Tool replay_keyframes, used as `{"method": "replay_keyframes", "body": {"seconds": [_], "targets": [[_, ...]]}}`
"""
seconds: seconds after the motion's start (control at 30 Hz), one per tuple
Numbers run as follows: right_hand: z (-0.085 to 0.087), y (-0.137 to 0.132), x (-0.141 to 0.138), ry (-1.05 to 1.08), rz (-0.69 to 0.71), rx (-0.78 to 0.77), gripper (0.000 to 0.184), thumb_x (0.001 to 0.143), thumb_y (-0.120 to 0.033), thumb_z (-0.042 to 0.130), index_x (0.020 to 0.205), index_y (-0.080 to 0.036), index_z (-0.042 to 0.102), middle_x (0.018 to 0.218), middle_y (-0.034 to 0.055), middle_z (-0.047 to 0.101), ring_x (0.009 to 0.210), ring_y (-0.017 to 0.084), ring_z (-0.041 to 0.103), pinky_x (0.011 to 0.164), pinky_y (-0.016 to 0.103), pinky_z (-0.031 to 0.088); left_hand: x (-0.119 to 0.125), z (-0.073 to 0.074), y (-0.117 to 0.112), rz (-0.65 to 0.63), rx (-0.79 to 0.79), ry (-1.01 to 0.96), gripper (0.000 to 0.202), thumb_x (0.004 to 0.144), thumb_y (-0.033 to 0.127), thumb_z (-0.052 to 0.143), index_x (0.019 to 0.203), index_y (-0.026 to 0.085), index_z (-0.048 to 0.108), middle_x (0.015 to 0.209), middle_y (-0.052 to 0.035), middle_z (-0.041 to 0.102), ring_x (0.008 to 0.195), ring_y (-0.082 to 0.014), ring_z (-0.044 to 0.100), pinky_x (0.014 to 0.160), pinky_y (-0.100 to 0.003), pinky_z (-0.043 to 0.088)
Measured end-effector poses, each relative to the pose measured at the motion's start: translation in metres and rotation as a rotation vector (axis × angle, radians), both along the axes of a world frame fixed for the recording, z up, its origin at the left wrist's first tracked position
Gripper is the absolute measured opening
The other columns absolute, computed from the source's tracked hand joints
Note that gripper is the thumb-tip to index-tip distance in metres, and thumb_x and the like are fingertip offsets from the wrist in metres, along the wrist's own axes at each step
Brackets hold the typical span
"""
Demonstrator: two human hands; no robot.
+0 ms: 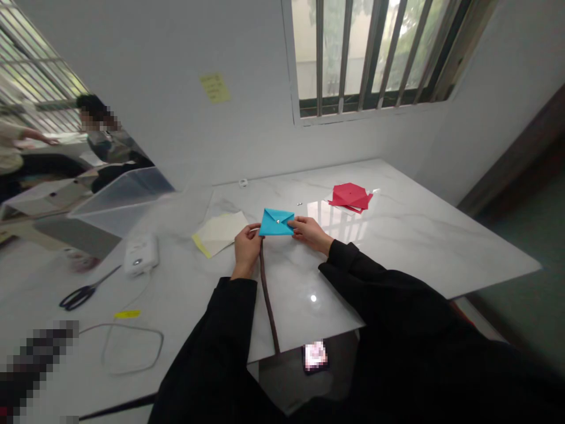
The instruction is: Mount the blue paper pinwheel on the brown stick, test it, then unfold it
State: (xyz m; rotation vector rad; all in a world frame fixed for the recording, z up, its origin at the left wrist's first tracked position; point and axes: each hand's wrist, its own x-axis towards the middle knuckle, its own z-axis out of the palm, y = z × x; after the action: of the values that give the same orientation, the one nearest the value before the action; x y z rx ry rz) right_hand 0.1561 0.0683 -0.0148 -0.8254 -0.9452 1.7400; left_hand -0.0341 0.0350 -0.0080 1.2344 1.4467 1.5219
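The left hand [247, 250] and right hand [311, 234] grip a blue paper envelope [276, 222] by its sides above the table [424, 235], a brown cord [267, 294] trailing nearward.

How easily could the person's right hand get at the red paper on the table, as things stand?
Probably easily: the right hand holds the blue paper envelope, not far from the red paper on the marble table. Nothing appears in the way, though it would likely need to let go first.

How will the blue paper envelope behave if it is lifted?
The envelope is probably very light, and its creased folds look fairly stiff, though the thin flaps may bend easily. The brown strap will likely dangle and swing.
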Motion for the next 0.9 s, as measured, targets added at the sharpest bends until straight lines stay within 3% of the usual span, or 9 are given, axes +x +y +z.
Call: {"method": "replay_keyframes", "body": {"seconds": [0.1,0.2,0.27,0.37,0.53,0.73,0.8,0.9], "targets": [[0.001,0.003,0.009,-0.067,-0.077,0.040,0.034,0.063,-0.035,0.083,0.072,-0.018,0.056,0.063,-0.0059,0.046,0.056,0.006,0.044,0.055,0.022,0.040,-0.011,-0.003,0.002,0.069,0.017,0.207,0.030,0.073,0.031,0.070,0.099,0.016,0.073,0.091,-0.0099,0.075,0.078,-0.0204,0.068,0.072,-0.030,0.049],[0.001,0.003,0.014,-0.088,-0.101,0.076,0.036,0.061,-0.039,0.084,0.072,-0.018,0.057,0.063,-0.0054,0.048,0.058,0.007,0.047,0.056,0.023,0.041,-0.013,0.000,0.001,0.149,0.046,0.318,0.029,0.079,0.032,0.065,0.102,0.017,0.075,0.102,-0.0110,0.075,0.087,-0.0224,0.069,0.083,-0.034,0.051],[0.000,0.000,0.014,-0.100,-0.100,0.109,0.037,0.061,-0.042,0.083,0.075,-0.017,0.059,0.066,-0.0038,0.054,0.061,0.009,0.051,0.059,0.023,0.043,-0.010,0.005,-0.002,0.175,0.097,0.306,0.032,0.083,0.038,0.063,0.104,0.017,0.075,0.104,-0.0110,0.074,0.092,-0.0229,0.068,0.085,-0.035,0.052],[0.000,-0.004,0.011,-0.153,-0.086,0.190,0.036,0.066,-0.044,0.080,0.083,-0.018,0.063,0.072,-0.0002,0.063,0.067,0.012,0.058,0.063,0.024,0.046,0.001,0.011,-0.007,0.044,0.103,0.099,0.047,0.081,0.052,0.067,0.109,0.015,0.072,0.106,-0.0115,0.073,0.092,-0.0231,0.067,0.079,-0.034,0.055],[0.003,-0.012,0.005,-0.262,-0.059,0.366,0.029,0.073,-0.043,0.074,0.086,-0.019,0.064,0.072,0.0003,0.067,0.067,0.013,0.060,0.062,0.024,0.046,0.015,0.011,-0.015,-0.098,-0.001,-0.081,0.059,0.072,0.064,0.074,0.103,0.013,0.072,0.089,-0.0080,0.071,0.075,-0.0196,0.064,0.062,-0.028,0.053],[0.003,-0.018,-0.002,-0.293,-0.020,0.426,0.026,0.075,-0.041,0.073,0.086,-0.019,0.064,0.072,0.0001,0.066,0.066,0.013,0.059,0.063,0.025,0.045,0.015,0.006,-0.018,-0.005,-0.010,-0.026,0.047,0.070,0.058,0.078,0.081,0.012,0.073,0.065,-0.0020,0.063,0.058,-0.0137,0.054,0.053,-0.023,0.043],[0.006,-0.021,-0.001,-0.350,-0.089,0.466,0.027,0.075,-0.040,0.074,0.091,-0.020,0.064,0.077,0.0008,0.066,0.070,0.015,0.059,0.066,0.027,0.045,0.016,0.007,-0.020,0.032,0.006,0.056,0.045,0.072,0.056,0.076,0.077,0.012,0.073,0.061,-0.0009,0.060,0.055,-0.0128,0.051,0.051,-0.023,0.039],[0.016,-0.028,0.004,-0.469,-0.317,0.579,0.033,0.076,-0.037,0.076,0.103,-0.023,0.062,0.091,0.0025,0.065,0.080,0.017,0.058,0.072,0.029,0.045,0.016,0.010,-0.022,0.071,0.034,0.205,0.044,0.076,0.056,0.073,0.075,0.012,0.075,0.059,-0.0010,0.060,0.055,-0.0132,0.050,0.051,-0.023,0.037]]}}
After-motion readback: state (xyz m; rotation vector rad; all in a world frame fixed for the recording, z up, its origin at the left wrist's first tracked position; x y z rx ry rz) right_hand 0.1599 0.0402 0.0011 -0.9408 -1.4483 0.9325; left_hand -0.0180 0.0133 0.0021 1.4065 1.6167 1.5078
